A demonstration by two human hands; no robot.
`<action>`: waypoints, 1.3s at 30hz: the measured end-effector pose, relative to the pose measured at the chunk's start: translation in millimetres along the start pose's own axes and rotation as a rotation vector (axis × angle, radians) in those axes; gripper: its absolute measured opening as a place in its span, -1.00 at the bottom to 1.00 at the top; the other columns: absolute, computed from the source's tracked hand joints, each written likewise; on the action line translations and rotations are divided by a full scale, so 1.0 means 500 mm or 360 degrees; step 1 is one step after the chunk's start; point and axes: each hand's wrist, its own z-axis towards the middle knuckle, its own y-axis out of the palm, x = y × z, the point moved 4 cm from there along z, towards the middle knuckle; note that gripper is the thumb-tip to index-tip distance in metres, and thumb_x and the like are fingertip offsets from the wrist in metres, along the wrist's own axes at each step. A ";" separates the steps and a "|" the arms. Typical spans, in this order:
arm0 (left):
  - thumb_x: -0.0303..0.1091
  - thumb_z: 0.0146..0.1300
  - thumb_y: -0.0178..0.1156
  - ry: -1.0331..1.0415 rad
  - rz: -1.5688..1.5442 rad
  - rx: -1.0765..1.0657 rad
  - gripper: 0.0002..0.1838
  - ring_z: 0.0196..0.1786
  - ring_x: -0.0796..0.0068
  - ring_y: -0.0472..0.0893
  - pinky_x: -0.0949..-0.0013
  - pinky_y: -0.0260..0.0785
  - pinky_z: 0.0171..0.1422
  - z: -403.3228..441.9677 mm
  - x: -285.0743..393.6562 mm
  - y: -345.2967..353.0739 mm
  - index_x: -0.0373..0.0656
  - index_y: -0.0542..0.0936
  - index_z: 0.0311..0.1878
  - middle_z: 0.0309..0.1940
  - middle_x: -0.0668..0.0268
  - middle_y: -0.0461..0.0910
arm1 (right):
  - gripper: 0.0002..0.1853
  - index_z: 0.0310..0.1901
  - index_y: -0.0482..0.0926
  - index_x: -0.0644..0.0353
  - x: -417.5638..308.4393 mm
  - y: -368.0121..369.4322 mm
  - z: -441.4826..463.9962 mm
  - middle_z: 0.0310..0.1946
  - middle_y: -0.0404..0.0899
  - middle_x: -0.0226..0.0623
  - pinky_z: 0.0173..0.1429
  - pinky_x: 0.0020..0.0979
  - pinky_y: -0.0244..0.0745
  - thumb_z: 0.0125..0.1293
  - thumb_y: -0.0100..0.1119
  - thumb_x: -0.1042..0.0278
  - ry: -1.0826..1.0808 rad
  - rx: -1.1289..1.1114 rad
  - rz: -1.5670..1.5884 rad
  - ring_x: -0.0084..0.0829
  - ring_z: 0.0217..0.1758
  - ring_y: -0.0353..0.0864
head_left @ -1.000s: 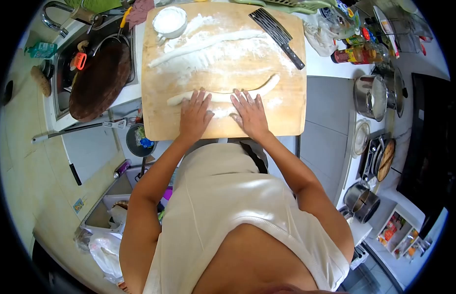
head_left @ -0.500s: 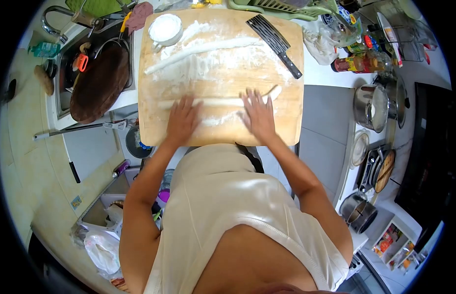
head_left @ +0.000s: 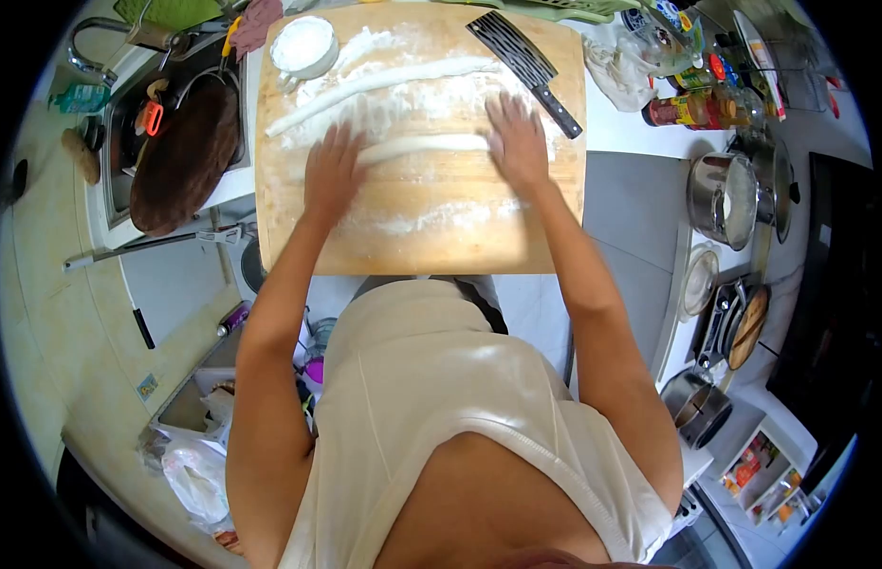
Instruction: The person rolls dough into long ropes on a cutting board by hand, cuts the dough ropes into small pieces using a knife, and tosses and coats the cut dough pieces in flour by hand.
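Observation:
A long rope of dough [head_left: 422, 145] runs across the floured wooden board [head_left: 422, 251]. My left hand [head_left: 333, 175] lies flat over its left end, and my right hand [head_left: 518, 142] rests flat over its right end; both have their fingers stretched out. The dough beneath my palms is hidden. Farther up the board lies a second dough rope [head_left: 384, 83], slightly bent and touched by neither hand. A white cup of flour [head_left: 304, 47] stands at the upper left corner. The cleaver [head_left: 522, 62], with a dark patterned blade and black handle, lies at the upper right.
To the left is a sink [head_left: 119, 194] with a large brown oval lid [head_left: 187, 156] leaning in it. On the right are a plastic bag [head_left: 619, 76], sauce bottles [head_left: 683, 111] and a steel pot [head_left: 721, 201]. A green rack [head_left: 555, 9] borders the board's far edge.
Both hands have moved forward, away from my body, and the near dough rope has rolled forward with them. My hands are also farther apart. The far rope and cleaver keep their places on the board.

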 end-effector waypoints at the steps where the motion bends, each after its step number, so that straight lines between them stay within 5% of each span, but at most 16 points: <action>1: -0.19 0.40 0.12 -0.0011 -0.0023 -0.0062 -0.40 0.60 0.03 0.13 -0.17 0.00 0.57 -0.051 0.007 -0.003 0.00 0.35 0.49 0.56 0.15 0.19 | -0.34 0.55 0.19 -0.02 -0.021 -0.014 -0.045 0.59 0.09 -0.17 0.65 0.04 -0.13 0.52 -0.07 -0.09 -0.0015 -0.0077 0.0038 -0.09 0.64 0.05; 7: -0.16 0.34 0.20 -0.0081 -0.0101 -0.0264 -0.30 0.62 0.03 0.09 -0.25 -0.07 0.58 -0.232 0.060 -0.045 -0.02 0.29 0.53 0.60 0.13 0.11 | -0.31 0.56 0.17 -0.13 -0.088 -0.034 -0.276 0.61 0.07 -0.26 0.65 0.09 -0.13 0.46 0.06 -0.04 0.0021 -0.0429 0.0062 -0.14 0.65 0.02; 12: -0.14 0.35 0.21 -0.0135 0.0063 0.0029 -0.31 0.63 0.03 0.07 -0.23 -0.10 0.59 -0.077 0.030 -0.022 0.00 0.30 0.53 0.58 0.12 0.15 | -0.35 0.53 0.24 -0.12 -0.032 -0.027 -0.103 0.60 0.09 -0.30 0.66 0.06 -0.17 0.48 0.01 -0.09 0.0100 -0.0095 0.0004 -0.15 0.65 0.02; 17: -0.08 0.40 0.18 0.0130 -0.0167 0.0190 -0.36 0.61 0.03 0.11 -0.11 -0.03 0.60 0.157 0.163 0.007 -0.04 0.33 0.49 0.53 0.07 0.24 | -0.37 0.53 0.23 -0.08 -0.107 0.012 0.089 0.63 0.00 -0.31 0.69 0.01 -0.27 0.52 -0.06 -0.08 0.0028 0.0016 0.0115 -0.24 0.70 -0.11; 19: -0.07 0.38 0.19 0.0056 -0.0209 0.0125 -0.35 0.60 0.02 0.13 -0.12 0.00 0.58 0.166 0.185 0.036 -0.07 0.34 0.48 0.52 0.07 0.25 | -0.36 0.52 0.25 -0.01 -0.145 0.040 0.090 0.59 0.11 -0.27 0.66 0.02 -0.17 0.48 -0.01 -0.04 -0.0048 -0.0151 -0.0129 -0.18 0.66 0.01; 23: -0.10 0.42 0.12 0.0156 -0.0295 -0.0156 -0.30 0.64 0.05 0.05 -0.13 -0.07 0.61 0.035 0.192 0.035 -0.06 0.22 0.56 0.59 0.12 0.12 | -0.33 0.51 0.23 0.06 -0.183 0.007 -0.072 0.56 0.17 -0.22 0.63 0.08 -0.10 0.47 0.00 -0.04 -0.0100 -0.0070 0.0143 -0.13 0.62 0.12; 27: -0.06 0.33 0.23 0.0169 -0.0204 -0.0363 -0.28 0.60 0.06 0.15 -0.15 0.04 0.57 -0.113 0.204 -0.022 -0.09 0.30 0.50 0.59 0.12 0.13 | -0.35 0.53 0.22 -0.07 -0.184 -0.013 -0.187 0.58 0.13 -0.23 0.63 0.10 -0.14 0.48 0.01 -0.06 -0.0124 -0.0301 0.0073 -0.16 0.62 0.11; 32: -0.05 0.37 0.20 0.0086 -0.0053 0.0049 -0.31 0.56 0.12 0.22 -0.15 0.08 0.55 0.041 0.135 0.035 -0.10 0.31 0.49 0.54 0.13 0.23 | -0.38 0.55 0.18 -0.07 -0.076 0.025 -0.029 0.59 0.10 -0.23 0.65 0.01 -0.12 0.54 -0.11 -0.07 -0.0069 0.0027 -0.0034 -0.13 0.64 0.05; 35: -0.06 0.39 0.19 0.0203 0.0011 0.0087 -0.33 0.56 0.11 0.22 -0.14 0.09 0.55 0.139 0.113 0.038 -0.10 0.32 0.49 0.51 0.13 0.27 | -0.41 0.48 0.31 -0.02 -0.029 0.011 0.076 0.57 0.14 -0.23 0.64 -0.01 -0.07 0.54 -0.11 -0.10 -0.0008 0.0109 0.0047 -0.16 0.63 0.07; 39: -0.06 0.37 0.18 0.0170 -0.0081 -0.0058 -0.29 0.58 0.07 0.18 -0.16 0.06 0.56 0.068 0.082 0.031 -0.11 0.28 0.52 0.52 0.12 0.25 | -0.36 0.49 0.29 -0.02 -0.024 -0.002 -0.009 0.57 0.14 -0.22 0.64 0.04 -0.09 0.47 0.02 -0.08 0.0052 -0.0028 0.0065 -0.13 0.63 0.07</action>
